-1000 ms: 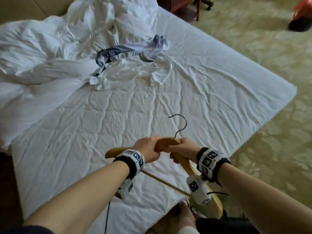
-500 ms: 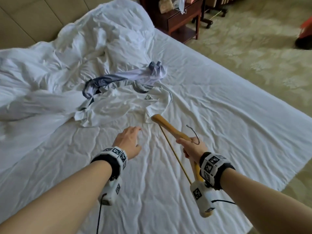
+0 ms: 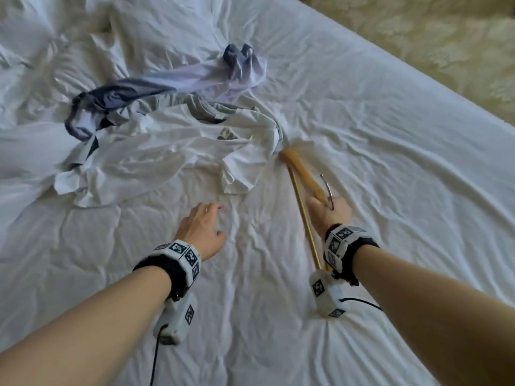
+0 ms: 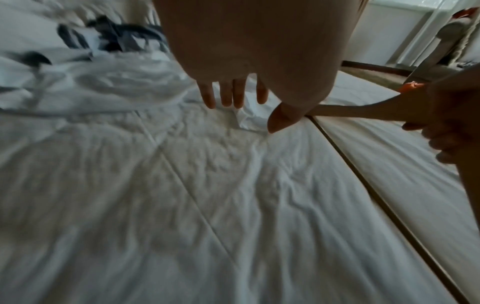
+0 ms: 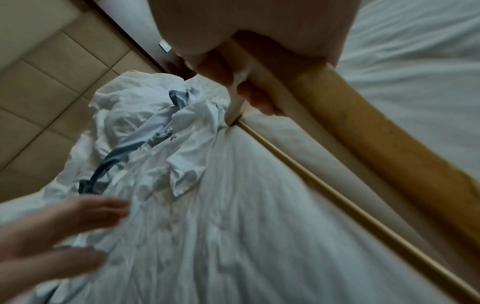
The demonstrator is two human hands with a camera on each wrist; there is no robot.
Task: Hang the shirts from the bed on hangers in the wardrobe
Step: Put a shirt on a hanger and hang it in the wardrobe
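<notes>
- A rumpled white duvet (image 3: 33,87) lies heaped at the far left of the bed (image 3: 390,151).
- Just right of it, a dark-blue-and-white shirt (image 3: 156,87) lies twisted across the sheet, touching the garment below it.
- A crumpled white shirt (image 3: 156,160) with a grey collar sprawls beneath the blue one, on the left half of the bed.
- The left hand (image 3: 201,231) hovers just short of the white shirt's lower hem, palm down; its fingers (image 4: 235,92) are spread and released, holding nothing.
- A wooden hanger (image 3: 299,168) points up-left, with its far tip at the white shirt's sleeve edge; I cannot tell whether it touches the cloth.
- The right hand (image 3: 330,214) holds the hanger at its middle, fingers (image 5: 221,70) grasping the wood, the metal hook (image 3: 327,190) standing above the knuckles.
- A patterned beige carpet (image 3: 446,40) fills the far right, beyond the bed's edge.
</notes>
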